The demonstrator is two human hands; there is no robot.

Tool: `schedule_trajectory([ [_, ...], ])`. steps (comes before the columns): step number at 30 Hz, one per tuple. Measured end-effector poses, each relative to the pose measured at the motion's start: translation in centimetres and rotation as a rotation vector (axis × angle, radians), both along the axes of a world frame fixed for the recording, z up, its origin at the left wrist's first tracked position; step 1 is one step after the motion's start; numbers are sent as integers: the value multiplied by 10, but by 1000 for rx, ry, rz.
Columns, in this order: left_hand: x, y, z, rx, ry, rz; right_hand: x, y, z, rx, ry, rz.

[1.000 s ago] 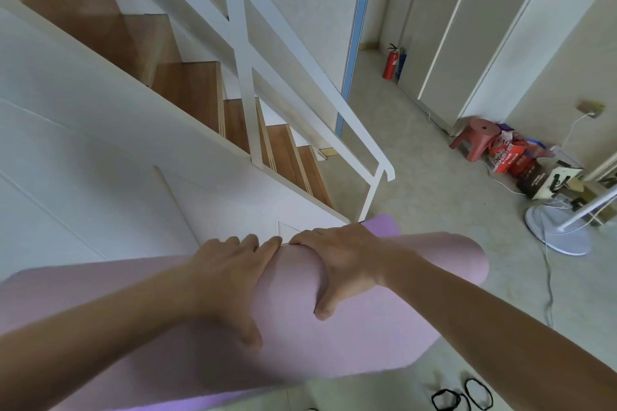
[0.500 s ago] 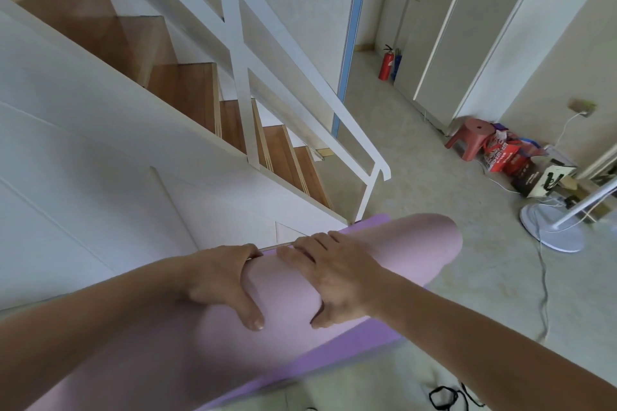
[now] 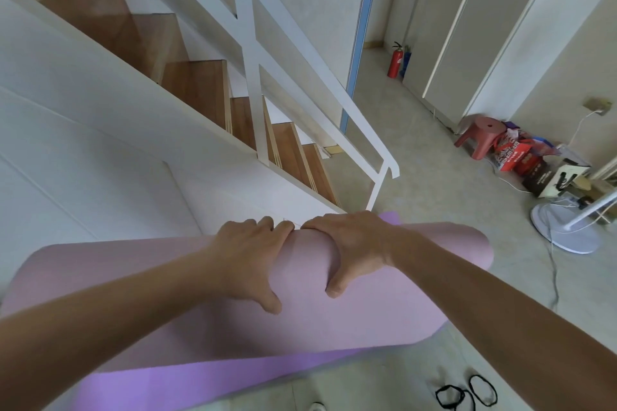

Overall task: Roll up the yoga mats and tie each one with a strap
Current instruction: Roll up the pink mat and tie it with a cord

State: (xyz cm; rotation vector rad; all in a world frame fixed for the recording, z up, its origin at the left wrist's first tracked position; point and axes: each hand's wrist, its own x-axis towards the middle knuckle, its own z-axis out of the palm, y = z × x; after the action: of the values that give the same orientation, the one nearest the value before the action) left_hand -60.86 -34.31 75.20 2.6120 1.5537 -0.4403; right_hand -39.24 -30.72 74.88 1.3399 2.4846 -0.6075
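floor (image 3: 434,197): mat roll (image 3: 307,264) lies left-right

Inside a home: a wooden staircase (image 3: 197,83) with a white railing (image 3: 334,100) on the left, tall white cupboards (image 3: 484,27) on the right, and a red plastic stool (image 3: 480,133), boxes (image 3: 547,177) and a standing fan (image 3: 564,230) on the pale floor (image 3: 417,160).
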Motion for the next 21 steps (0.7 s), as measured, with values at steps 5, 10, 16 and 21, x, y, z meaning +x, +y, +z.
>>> schedule_trajectory([
  [5, -11, 19, 7, -352, -222, 259, -4, -26, -10, 227, -76, 139],
  [10, -17, 27, 2, -780, -584, 443, -9, -26, -12, 326, -69, 193],
  [16, 1, 14, 23, -420, -178, 145, -5, -7, 2, 94, -15, 31],
  [21, 6, 3, 16, -85, 7, -67, -2, -6, 8, -74, 62, -70],
])
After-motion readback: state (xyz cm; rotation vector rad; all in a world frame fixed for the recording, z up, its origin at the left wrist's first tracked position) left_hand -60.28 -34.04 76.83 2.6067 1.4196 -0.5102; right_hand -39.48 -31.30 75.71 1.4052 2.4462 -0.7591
